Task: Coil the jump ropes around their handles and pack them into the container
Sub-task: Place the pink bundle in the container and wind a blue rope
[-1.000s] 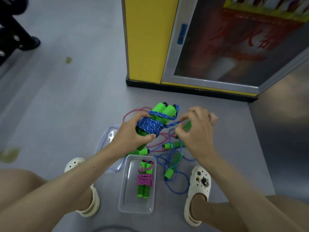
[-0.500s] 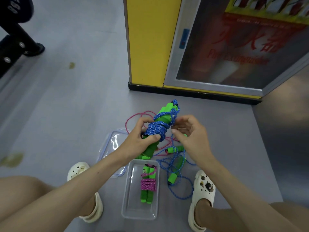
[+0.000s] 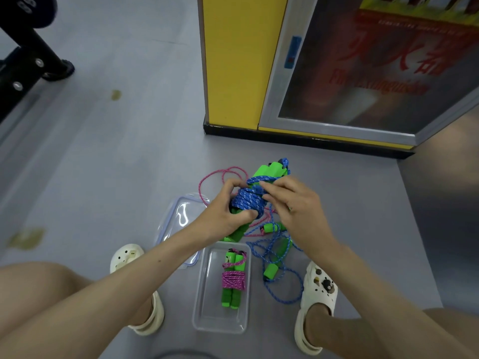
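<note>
Blue rope bundle [image 3: 246, 203] between left hand [image 3: 223, 216] and right hand [image 3: 298, 203].

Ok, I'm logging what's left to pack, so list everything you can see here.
blue jump rope: one, blue cord on green handles, mostly coiled, held in both hands
pink jump rope: one, pink cord coiled on green handles, in the container
container: one, clear, on the floor
lid: one, clear, bluish edge, on the floor left of the container
loose ropes: one blue, one pink, green handles, tangled on the floor right of the container
cabinet: one, yellow with a glazed door, behind
black frame: one, top left
clogs: two, white, either side of the container
left hand: one, grips the blue jump rope's coil
right hand: one, pinches its cord near the handle tops
</note>
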### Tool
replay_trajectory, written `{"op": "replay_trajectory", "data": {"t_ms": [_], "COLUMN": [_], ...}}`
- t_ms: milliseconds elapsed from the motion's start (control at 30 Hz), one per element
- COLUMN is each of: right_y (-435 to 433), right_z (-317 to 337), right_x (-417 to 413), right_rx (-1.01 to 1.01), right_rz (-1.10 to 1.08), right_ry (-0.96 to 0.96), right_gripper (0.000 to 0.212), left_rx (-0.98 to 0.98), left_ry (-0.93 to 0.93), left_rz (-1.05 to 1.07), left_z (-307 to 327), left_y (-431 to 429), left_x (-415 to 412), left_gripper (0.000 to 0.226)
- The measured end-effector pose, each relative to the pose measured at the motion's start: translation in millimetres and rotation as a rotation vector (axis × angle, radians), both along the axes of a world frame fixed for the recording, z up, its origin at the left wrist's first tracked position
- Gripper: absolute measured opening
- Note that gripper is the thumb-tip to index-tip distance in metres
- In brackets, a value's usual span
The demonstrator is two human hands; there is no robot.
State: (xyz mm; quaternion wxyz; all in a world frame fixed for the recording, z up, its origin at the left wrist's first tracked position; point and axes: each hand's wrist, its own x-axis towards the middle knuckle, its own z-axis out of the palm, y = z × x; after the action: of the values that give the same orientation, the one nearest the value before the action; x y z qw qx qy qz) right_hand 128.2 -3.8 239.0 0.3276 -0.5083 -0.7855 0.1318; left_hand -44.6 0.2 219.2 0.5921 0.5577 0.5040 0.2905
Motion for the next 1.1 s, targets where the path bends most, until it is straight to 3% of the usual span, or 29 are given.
{"op": "replay_trajectory", "data": {"t_ms": [67, 233, 367, 467, 533, 600, 767, 1100], "right_y": [2, 6, 8, 11, 13, 13, 9, 6], "right_z": [0, 0, 1, 10, 14, 14, 8, -7], "right_x": [-1, -5, -4, -4, -1, 0, -7, -21], "right_rx": [0.043, 0.102, -0.086, -0.239, -0.323, -0.366, -0.441, -0.479], "right_rz": [0.000, -0.121, -0.159, -0.223, -0.228, -0.178, -0.152, -0.355], "right_ry": [-0.121, -0.323, -0.195, -0.113, -0.166, -0.225, -0.131, 0.053], "right_gripper": [0.034, 0.019, 0.021, 0.035, 0.042, 0.035, 0.016, 0.018], "left_rx": [0.055, 0.200, 0.324, 0.396, 0.454, 0.517, 0.552, 0.546], "left_ry": [0.039, 0.291, 0.477, 0.571, 0.634, 0.692, 0.728, 0.739], "left_rz": [0.000, -0.013, -0.049, -0.076, -0.091, -0.115, -0.128, -0.156], "left_z": [-2, -4, -4, -4, -4, -4, -4, -3], "left_y": [0, -4, -6, -8, -8, -8, -8, -6], "left_x": [-1, -7, -10, -10, -11, -12, -11, -4], "left_gripper": [0.046, 0.055, 0.058, 0.061, 0.062, 0.063, 0.067, 0.069]}}
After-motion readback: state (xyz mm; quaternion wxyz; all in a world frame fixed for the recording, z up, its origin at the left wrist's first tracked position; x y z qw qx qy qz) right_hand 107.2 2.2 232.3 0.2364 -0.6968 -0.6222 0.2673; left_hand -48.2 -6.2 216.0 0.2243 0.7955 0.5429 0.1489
